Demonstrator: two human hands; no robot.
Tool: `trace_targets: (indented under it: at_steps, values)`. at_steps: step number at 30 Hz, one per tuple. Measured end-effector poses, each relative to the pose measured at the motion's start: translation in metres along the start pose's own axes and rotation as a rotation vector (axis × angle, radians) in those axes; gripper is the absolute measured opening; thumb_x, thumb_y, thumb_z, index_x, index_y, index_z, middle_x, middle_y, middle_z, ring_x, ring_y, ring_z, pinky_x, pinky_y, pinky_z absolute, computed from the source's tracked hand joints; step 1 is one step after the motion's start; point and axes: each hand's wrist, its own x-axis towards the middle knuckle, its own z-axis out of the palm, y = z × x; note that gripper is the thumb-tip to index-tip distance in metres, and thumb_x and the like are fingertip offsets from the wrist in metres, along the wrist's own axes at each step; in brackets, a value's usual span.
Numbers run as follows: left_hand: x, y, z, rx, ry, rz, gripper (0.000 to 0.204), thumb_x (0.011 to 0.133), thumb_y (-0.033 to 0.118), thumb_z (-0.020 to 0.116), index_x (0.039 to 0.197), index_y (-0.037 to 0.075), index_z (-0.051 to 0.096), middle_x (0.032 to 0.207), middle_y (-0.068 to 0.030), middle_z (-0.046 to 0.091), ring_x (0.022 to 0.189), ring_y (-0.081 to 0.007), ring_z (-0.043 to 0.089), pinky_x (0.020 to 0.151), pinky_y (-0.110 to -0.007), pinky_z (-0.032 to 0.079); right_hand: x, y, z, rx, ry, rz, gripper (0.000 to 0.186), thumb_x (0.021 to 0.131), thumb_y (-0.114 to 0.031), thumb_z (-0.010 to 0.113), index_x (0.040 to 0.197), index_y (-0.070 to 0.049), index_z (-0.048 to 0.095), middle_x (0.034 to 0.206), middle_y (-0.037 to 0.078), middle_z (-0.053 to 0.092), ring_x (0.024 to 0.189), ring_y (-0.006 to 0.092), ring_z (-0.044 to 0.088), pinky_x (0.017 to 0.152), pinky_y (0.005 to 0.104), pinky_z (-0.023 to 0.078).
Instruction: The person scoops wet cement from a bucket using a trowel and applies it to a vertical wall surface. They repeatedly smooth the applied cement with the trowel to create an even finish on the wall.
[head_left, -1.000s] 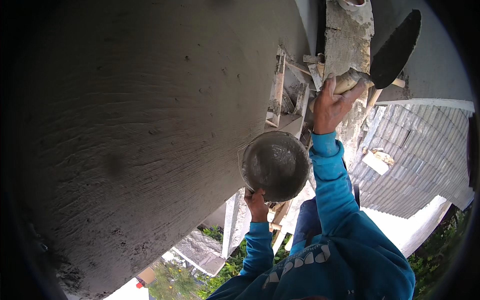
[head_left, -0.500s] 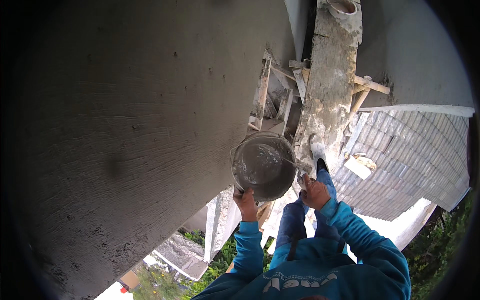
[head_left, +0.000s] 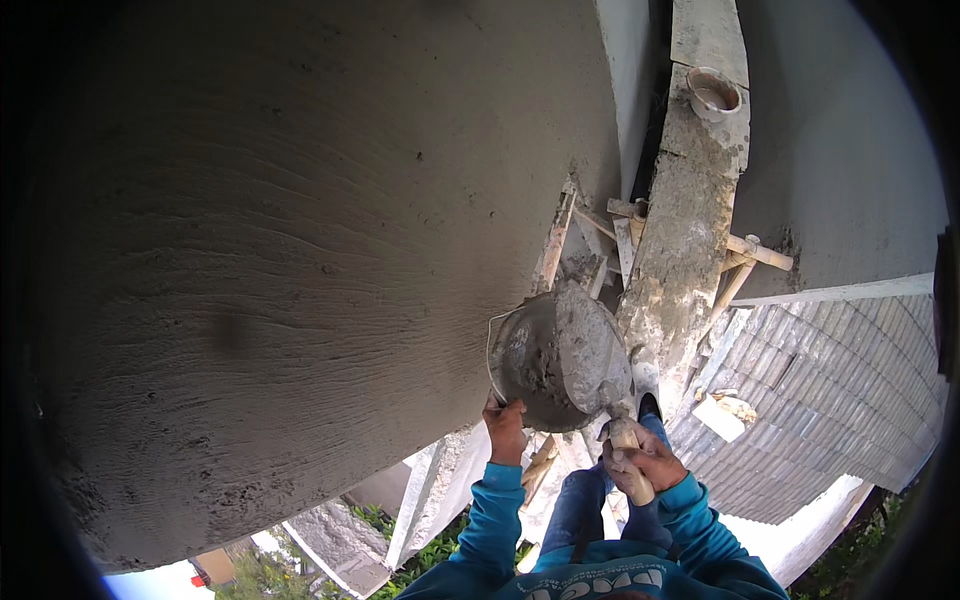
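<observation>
A broad curved-looking wall (head_left: 300, 250) of wet grey plaster fills the left side, its surface combed with wavy ridges and pitted with small holes. At upper right stands a smoother grey wall (head_left: 850, 140). Below that spreads a ribbed grey roof (head_left: 800, 400), its rows bent by the wide lens. Between the walls runs a rough, mortar-crusted plank (head_left: 690, 220), with pale round poles (head_left: 760, 252) jutting out near its middle. From the lower edge comes the person, in a teal sweatshirt (head_left: 480, 560) and blue trousers (head_left: 578, 510).

In front of the person, between the plaster wall and the plank's near end, is a round, dark, mortar-caked bucket (head_left: 512, 345) with a thin wire handle. A trowel (head_left: 592, 350) with a broad, rounded, mortar-smeared blade covers the right part of its mouth; whether the blade touches the mortar (head_left: 543, 370) inside I cannot tell. The right hand (head_left: 643, 465) is wrapped around the trowel's tan handle. The left hand (head_left: 506, 430) grips the bucket's near left rim. Farther along the plank sits a small pale bowl (head_left: 712, 95). Pale lettering crosses the sweatshirt's chest.
</observation>
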Motion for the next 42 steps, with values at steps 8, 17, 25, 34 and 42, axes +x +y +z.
trace_targets:
  at_steps: [8, 17, 25, 34, 42]
  values:
    - [-0.045, -0.006, -0.036, -0.125, 0.118, 0.052, 0.017, 0.073, -0.001, 0.056, 0.085, 0.009, 0.063, 0.075, 0.0019, 0.059, 0.066, -0.0101, 0.053, 0.058, -0.026, 0.041, 0.098, -0.135, 0.104, -0.373, 0.682, -1.15, 0.063, 0.094, -0.015, 0.061, 0.146, -0.003, 0.027, 0.087, 0.007, 0.056, 0.062, 0.0122, 0.054, 0.055, 0.0249, 0.047]
    - [-0.076, -0.005, -0.059, -0.045, 0.308, -0.024, 0.03, 0.07, -0.004, 0.056, 0.097, 0.004, 0.067, 0.085, 0.0001, 0.064, 0.074, -0.0119, 0.054, 0.066, -0.027, 0.044, 0.213, -0.03, 0.132, -1.288, 0.303, -1.194, 0.064, 0.075, -0.001, 0.064, 0.135, -0.004, 0.041, 0.104, 0.024, 0.06, 0.076, 0.0454, 0.062, 0.06, 0.0476, 0.048]
    - [-0.065, -0.029, -0.072, -0.064, 0.276, 0.029, 0.032, 0.073, -0.002, 0.057, 0.104, 0.002, 0.063, 0.093, -0.0022, 0.064, 0.074, -0.0122, 0.052, 0.07, -0.027, 0.044, 0.028, 0.07, -0.001, -1.644, 0.317, -0.273, 0.064, 0.076, -0.014, 0.064, 0.134, -0.003, 0.039, 0.099, 0.024, 0.064, 0.078, 0.0426, 0.066, 0.066, 0.0517, 0.054]
    - [-0.022, -0.024, -0.036, 0.342, 0.038, 0.171, 0.042, 0.073, -0.008, 0.054, 0.113, 0.001, 0.064, 0.093, -0.0013, 0.067, 0.079, -0.0107, 0.059, 0.073, -0.026, 0.047, 0.078, 0.098, -0.1, -1.618, 0.299, 0.16, 0.066, 0.084, -0.019, 0.063, 0.139, 0.004, 0.034, 0.079, 0.019, 0.063, 0.065, 0.033, 0.064, 0.057, 0.0459, 0.052]
    - [0.008, 0.006, -0.02, -0.009, 0.058, 0.064, 0.034, 0.072, -0.009, 0.054, 0.102, 0.003, 0.066, 0.08, 0.0022, 0.06, 0.069, -0.0081, 0.051, 0.06, -0.025, 0.041, 0.044, 0.046, -0.055, -0.091, -0.059, 0.451, 0.012, 0.096, -0.012, 0.059, 0.104, -0.007, 0.051, 0.07, 0.001, 0.049, 0.051, 0.0106, 0.047, 0.044, 0.0277, 0.037]
